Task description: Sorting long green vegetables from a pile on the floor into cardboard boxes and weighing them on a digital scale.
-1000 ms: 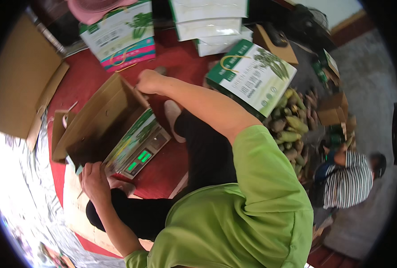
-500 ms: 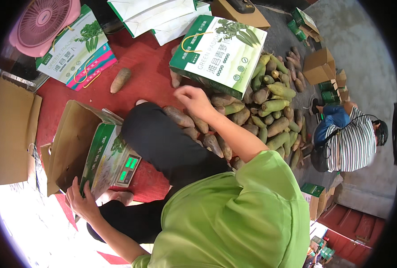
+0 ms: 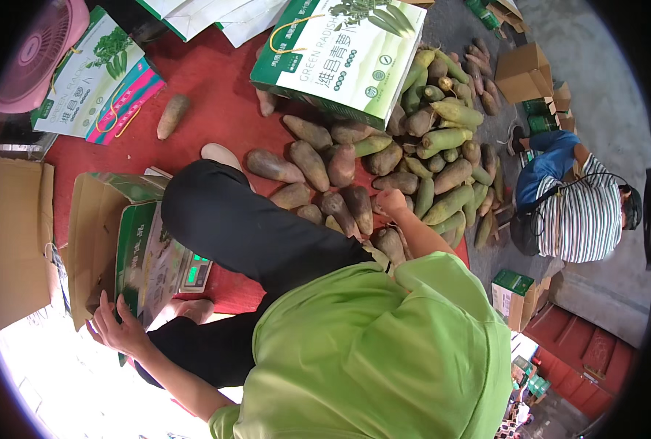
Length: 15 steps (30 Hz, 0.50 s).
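My left hand [image 3: 119, 328] is at the near edge of an open cardboard carton [image 3: 95, 227]. Its fingers are spread, and some lie against the green and white printed flap. Beneath the carton is a digital scale [image 3: 196, 274] with a lit green display. My right hand [image 3: 391, 203] is low at the near side of a pile of green radishes [image 3: 453, 139], its fingers curled. Whatever they may hold is hidden. Close to that hand lie several brownish, soil-covered radishes [image 3: 357, 208] on the red mat.
A closed printed radish box [image 3: 340, 62] stands beyond the pile. At the far left are a pink fan [image 3: 36, 58], another printed box [image 3: 84, 80] and a brown carton [image 3: 14, 230]. One loose radish [image 3: 172, 117] lies between. A person in a striped shirt [image 3: 574, 219] crouches at the right.
My right hand has moved from above the mat near the printed box toward me and right, down to the radishes. My left hand stays by the carton. The whole view has shifted slightly.
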Available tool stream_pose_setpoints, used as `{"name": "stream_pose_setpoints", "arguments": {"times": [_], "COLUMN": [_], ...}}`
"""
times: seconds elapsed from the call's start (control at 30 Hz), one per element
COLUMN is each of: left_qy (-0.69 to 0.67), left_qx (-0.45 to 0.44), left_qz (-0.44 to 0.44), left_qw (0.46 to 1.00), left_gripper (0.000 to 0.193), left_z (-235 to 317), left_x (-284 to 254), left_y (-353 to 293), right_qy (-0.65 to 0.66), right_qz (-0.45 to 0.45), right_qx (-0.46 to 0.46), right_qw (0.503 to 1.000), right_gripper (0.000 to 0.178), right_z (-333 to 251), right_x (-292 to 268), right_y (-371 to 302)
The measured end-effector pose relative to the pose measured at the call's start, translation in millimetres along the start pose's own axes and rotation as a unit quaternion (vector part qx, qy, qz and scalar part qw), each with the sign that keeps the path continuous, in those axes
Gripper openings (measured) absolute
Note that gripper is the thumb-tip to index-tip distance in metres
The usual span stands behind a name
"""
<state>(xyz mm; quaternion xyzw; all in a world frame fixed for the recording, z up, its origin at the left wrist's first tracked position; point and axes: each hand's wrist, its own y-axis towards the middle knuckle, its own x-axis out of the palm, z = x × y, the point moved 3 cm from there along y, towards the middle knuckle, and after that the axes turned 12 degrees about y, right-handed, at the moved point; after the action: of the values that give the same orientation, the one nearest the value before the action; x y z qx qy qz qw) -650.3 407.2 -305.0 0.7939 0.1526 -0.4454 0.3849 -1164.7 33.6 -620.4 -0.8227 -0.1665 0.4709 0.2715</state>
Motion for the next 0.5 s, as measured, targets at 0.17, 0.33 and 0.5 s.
{"name": "stream_pose_setpoints", "arguments": {"times": [0.17, 0.33, 0.5], "left_qy": [0.007, 0.000, -0.003], "left_qx": [0.021, 0.030, 0.021], "left_qz": [0.005, 0.013, 0.034], "left_qw": [1.000, 0.999, 0.999], "left_gripper": [0.026, 0.027, 0.028], "left_z": [1.1, -6.4, -13.6], "left_x": [-2.1, -0.2, -4.6], "left_y": [2.6, -2.6, -12.2], "right_qy": [-0.004, -0.131, -0.167], "right_qz": [-0.021, 0.032, 0.142], "right_qx": [-0.033, -0.073, 0.085], "right_qw": [0.999, 0.988, 0.972], "right_gripper": [0.021, 0.021, 0.023], "right_z": [14.1, 24.7, 11.9], "right_x": [3.3, -24.4, -106.8], "right_y": [6.3, 10.6, -14.5]}}
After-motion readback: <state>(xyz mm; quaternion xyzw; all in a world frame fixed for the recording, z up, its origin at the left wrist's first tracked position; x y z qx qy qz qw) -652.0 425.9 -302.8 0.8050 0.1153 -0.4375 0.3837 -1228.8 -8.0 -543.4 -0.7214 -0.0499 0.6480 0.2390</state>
